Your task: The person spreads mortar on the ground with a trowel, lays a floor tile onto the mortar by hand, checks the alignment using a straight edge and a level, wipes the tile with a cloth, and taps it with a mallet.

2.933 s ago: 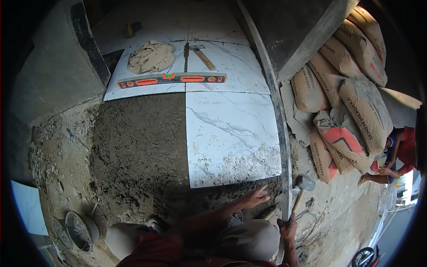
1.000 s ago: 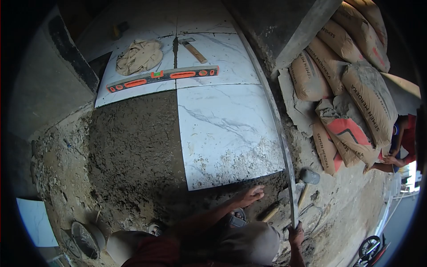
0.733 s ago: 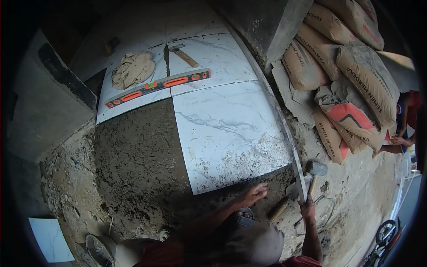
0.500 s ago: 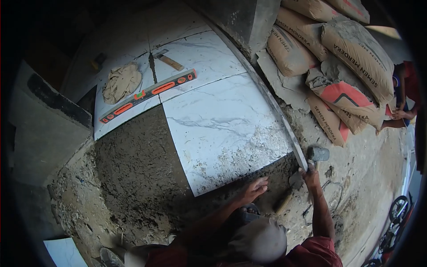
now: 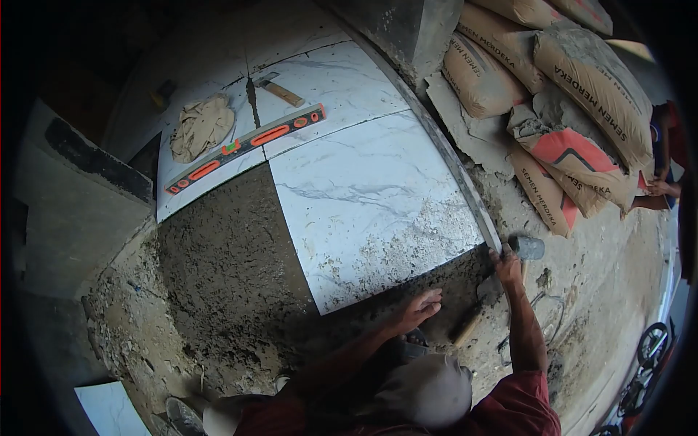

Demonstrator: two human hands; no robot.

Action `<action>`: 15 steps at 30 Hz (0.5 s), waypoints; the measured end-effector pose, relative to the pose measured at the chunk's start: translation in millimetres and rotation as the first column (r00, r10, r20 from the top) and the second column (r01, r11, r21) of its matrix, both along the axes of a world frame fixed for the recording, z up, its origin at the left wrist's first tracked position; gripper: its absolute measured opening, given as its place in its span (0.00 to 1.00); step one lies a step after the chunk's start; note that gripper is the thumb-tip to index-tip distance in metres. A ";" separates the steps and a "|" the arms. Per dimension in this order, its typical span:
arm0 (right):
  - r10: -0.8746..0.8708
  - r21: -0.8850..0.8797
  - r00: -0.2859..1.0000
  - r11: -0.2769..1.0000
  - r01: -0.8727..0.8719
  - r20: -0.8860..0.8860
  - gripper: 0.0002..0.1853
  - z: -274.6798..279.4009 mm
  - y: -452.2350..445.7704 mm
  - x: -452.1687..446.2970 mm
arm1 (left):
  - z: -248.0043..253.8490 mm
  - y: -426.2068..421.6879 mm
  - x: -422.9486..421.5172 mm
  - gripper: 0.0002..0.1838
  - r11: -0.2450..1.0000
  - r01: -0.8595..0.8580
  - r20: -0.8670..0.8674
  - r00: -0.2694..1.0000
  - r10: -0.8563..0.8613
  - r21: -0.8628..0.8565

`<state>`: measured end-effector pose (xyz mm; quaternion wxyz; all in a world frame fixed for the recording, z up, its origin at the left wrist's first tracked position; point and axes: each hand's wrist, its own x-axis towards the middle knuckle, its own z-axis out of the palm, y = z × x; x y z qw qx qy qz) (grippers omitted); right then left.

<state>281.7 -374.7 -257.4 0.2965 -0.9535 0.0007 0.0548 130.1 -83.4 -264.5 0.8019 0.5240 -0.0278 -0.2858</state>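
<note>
Crouching, the person holds the left hand over dark mortar just off the tile's near edge, its fingers loosely curled around nothing visible. A trowel lies between the two arms, its blade partly shaded. The right hand grasps the near end of a long bar, with the fingers bent about its tip; a mallet lies just beside that hand.

The bar runs along the right edge of the marbled tile, whose grit-strewn near edge faces a strip of mortar. Left of the tile, the rough mortar bed gives open room; right of the mallet, bare floor does too. Beyond, a spirit level lies across the far tiles, with a hammer and a crumpled cloth past it.

Compared with the earliest frame, the bar's near end and the right hand have moved forward, from beside the knee to near the tile's corner. The left hand remains by the near edge.
</note>
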 end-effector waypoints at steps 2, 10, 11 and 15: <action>-0.010 -0.032 1.000 0.999 0.010 -0.029 0.23 0.6 3.3 9.0 | 1.6 0.3 -1.3 0.30 1.000 0.002 0.004 1.000 -0.002 0.004; 0.180 -0.127 0.981 0.977 -0.171 0.067 0.26 15.0 38.6 45.7 | -5.4 2.1 -5.4 0.30 1.000 0.016 0.021 1.000 -0.016 0.003; 0.131 -0.148 0.991 0.981 -0.128 0.014 0.26 -3.8 35.9 59.7 | -2.9 2.6 -5.4 0.30 1.000 0.013 0.025 1.000 -0.013 0.008; 0.106 -0.030 0.991 0.994 -0.104 0.080 0.26 -11.6 34.6 62.2 | 3.1 0.9 -7.0 0.30 1.000 0.000 0.056 0.998 -0.002 0.031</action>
